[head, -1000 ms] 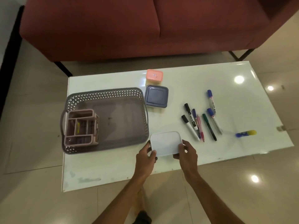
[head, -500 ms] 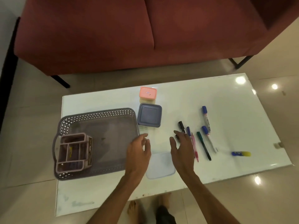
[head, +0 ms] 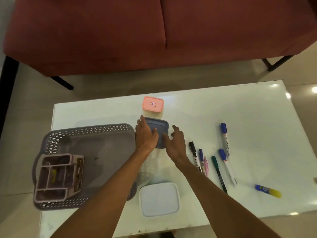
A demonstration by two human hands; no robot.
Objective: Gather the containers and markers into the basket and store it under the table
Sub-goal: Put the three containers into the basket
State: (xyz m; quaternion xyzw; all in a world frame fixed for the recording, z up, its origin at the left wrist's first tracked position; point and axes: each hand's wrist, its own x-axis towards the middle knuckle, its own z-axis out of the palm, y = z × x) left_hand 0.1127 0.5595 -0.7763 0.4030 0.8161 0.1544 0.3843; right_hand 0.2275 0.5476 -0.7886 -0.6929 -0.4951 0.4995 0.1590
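Both hands out over the white table (head: 240, 109), fingers spread. Left hand (head: 145, 134) flat on the left edge of the blue-grey container (head: 160, 133), not closed around it. Right hand (head: 176, 143) open at the container's right edge, fingers apart, thumb touching or just over the lid; contact cannot be told for certain. Container seated on the table, just beside the basket's right rim.

Grey perforated basket (head: 85, 133) at 9 o'clock from the blue-grey container, holding a pink divided organiser (head: 56, 177) at its left end. Pink-lidded container (head: 152, 104) at 12 o'clock, just beside the blue-grey one. White-lidded container (head: 159, 199) at 6 o'clock, near the table's front edge, free of both hands. Markers (head: 212, 160) loose at 3 to 4 o'clock, several lying close together, two blue-capped ones slightly apart. Blue-and-yellow glue stick (head: 267, 190) at 4 o'clock, well apart. Red sofa (head: 154, 31) beyond the table's far edge.
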